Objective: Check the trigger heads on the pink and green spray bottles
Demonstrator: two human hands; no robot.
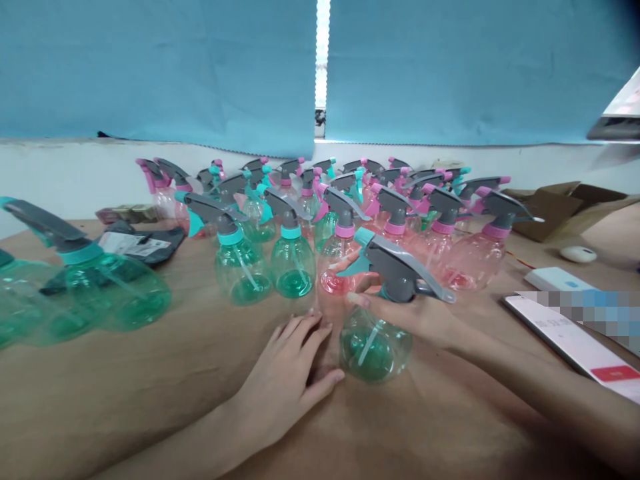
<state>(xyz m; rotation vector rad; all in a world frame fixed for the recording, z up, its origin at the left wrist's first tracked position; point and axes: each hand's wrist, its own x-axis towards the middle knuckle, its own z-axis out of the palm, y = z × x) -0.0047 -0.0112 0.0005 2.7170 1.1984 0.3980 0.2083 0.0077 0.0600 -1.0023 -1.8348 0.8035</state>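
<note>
My right hand [390, 310] is wrapped round the neck of a green spray bottle [375, 357], just under its grey and teal trigger head. The bottle is roughly upright; whether its base touches the table cannot be told. Flat on the table [200, 400] to its left lies my left hand [295, 353], fingers stretched out, holding nothing. Beyond my left fingertips stand two green spray bottles, a nearer-left one [243, 273] and another [293, 267]. A pink spray bottle [340, 257] is partly hidden behind my right hand.
Several pink and green spray bottles crowd the back. More green bottles [117, 290] stand at left by a dark plastic packet [145, 243]. On the right are a phone [560, 333], a white box-shaped device [560, 280], a white mouse-like object [578, 254] and an open cardboard box [550, 217].
</note>
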